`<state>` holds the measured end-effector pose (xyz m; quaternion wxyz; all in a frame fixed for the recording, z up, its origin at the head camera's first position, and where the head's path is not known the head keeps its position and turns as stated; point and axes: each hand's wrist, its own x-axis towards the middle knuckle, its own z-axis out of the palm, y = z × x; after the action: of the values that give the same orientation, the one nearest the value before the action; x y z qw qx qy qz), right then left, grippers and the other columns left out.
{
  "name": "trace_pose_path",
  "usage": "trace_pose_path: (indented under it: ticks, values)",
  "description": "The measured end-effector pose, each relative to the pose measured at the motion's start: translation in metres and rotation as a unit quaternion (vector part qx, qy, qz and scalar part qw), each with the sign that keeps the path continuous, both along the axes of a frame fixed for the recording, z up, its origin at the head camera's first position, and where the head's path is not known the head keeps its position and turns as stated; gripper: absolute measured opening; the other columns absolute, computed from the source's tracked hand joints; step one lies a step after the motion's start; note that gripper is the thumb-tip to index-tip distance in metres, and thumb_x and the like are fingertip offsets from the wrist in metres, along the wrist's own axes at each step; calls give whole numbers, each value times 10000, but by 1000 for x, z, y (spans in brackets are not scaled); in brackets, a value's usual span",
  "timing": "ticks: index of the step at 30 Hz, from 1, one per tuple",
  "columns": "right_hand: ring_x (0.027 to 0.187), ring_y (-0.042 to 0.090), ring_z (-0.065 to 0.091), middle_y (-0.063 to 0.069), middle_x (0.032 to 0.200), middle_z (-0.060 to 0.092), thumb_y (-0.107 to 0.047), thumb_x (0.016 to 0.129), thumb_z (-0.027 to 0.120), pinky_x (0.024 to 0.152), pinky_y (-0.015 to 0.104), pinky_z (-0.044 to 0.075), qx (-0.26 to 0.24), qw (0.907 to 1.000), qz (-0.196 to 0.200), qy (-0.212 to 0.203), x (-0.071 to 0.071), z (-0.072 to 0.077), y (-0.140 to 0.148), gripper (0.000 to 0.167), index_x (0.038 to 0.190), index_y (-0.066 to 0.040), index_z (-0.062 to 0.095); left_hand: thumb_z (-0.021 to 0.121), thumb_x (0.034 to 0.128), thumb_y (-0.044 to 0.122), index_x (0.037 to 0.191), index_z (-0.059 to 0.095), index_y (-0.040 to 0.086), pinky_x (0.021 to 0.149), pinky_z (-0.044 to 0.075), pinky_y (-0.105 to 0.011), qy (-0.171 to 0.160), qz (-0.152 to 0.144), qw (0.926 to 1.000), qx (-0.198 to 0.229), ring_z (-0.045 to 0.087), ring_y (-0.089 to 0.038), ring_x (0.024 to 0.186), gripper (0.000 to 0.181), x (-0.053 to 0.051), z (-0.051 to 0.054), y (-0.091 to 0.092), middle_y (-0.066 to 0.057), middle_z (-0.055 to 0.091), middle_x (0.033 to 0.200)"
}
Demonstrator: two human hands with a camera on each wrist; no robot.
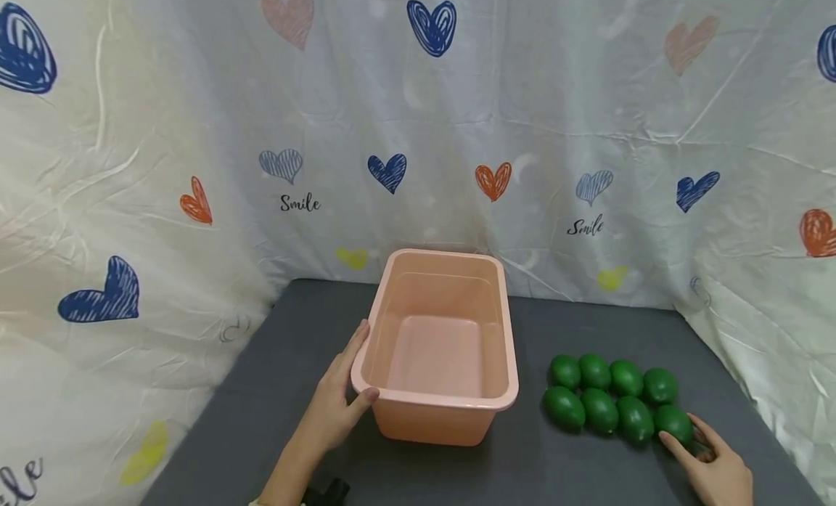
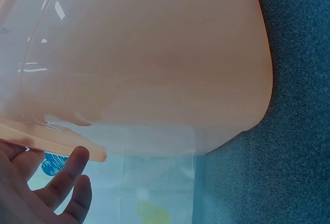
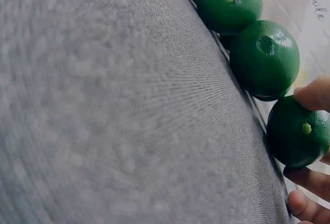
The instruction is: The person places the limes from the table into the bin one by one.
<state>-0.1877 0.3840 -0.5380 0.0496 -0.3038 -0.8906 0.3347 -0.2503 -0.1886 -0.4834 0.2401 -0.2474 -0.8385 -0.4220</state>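
My right hand (image 1: 717, 468) has its fingers clamped round a glossy, dark-green oval fruit (image 1: 674, 423), smooth-skinned, with a pale stem nub on its end. It sits on the grey cloth-covered table (image 1: 555, 470), at the right end of the nearer of two rows, beside seven similar green fruits (image 1: 599, 410). My left hand (image 1: 332, 408) grips the near-left rim of a peach-pink rectangular plastic tub (image 1: 431, 399); behind hangs a white heart-printed curtain (image 1: 444, 92).
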Motion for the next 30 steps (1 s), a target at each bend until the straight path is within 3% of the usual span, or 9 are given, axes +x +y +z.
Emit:
trace_pose_path:
  ticks: [3,6,8,13,17,20,25,30]
  values:
    - [989,455,677,371,1445,535,-700,947,661,896,598,528,-83,9999,-69,1,0,1,-1,976,1567,26,455,583,1025,647,1703,280,219,1225,366,-381,-29,-33,10000,46,389,-330,1545,856,2,1,-1,22,290,1748]
    - [1092,499,652,368,1468,520,-696,954,655,931,612,522,-186,9997,-145,21,0,4,0,976,1580,21,440,614,1023,616,1703,278,214,1195,201,-117,-61,-99,9999,121,309,-192,1584,858,3,1,-2,20,281,1751]
    - [1118,508,641,371,1467,517,-695,957,651,936,615,520,-234,9995,-190,64,1,5,1,974,1584,19,437,619,1023,612,1703,276,211,1187,202,-101,-73,-129,9998,146,296,-159,1584,861,3,1,-2,15,278,1752]
    - [1127,501,636,365,1466,521,-690,965,641,924,603,527,-218,9994,-239,131,2,11,2,968,1590,18,428,604,1022,633,1705,270,215,1185,269,-165,-102,-17,9999,-9,351,-265,1565,868,6,2,-2,-6,287,1750]
    - [1006,452,662,375,1444,526,-689,971,632,885,590,527,-116,9995,-228,160,2,16,1,973,1599,19,409,634,1012,616,1709,254,230,1127,472,-413,-213,44,9997,-87,399,-340,1533,883,7,3,-1,-8,284,1751]
    - [926,397,668,365,1451,531,-674,977,631,867,574,522,-39,9994,-257,239,0,22,-1,953,1606,7,407,656,1006,597,1711,246,236,1038,529,-566,-288,21,9996,-71,411,-359,1522,892,8,4,0,1,273,1754]
    - [941,394,671,357,1460,529,-638,988,645,892,596,505,-100,9979,-194,603,-6,32,-13,900,1610,-25,426,647,1005,613,1711,245,253,1042,519,-586,-320,25,9995,-41,406,-351,1527,889,7,4,0,19,270,1754]
    - [700,44,591,300,1454,583,-632,975,676,883,541,497,-147,9954,-9,945,-16,43,-30,856,1602,-86,476,612,1002,666,1708,259,239,1026,543,-571,-202,23,9998,-41,427,-357,1513,897,6,3,0,7,287,1749]
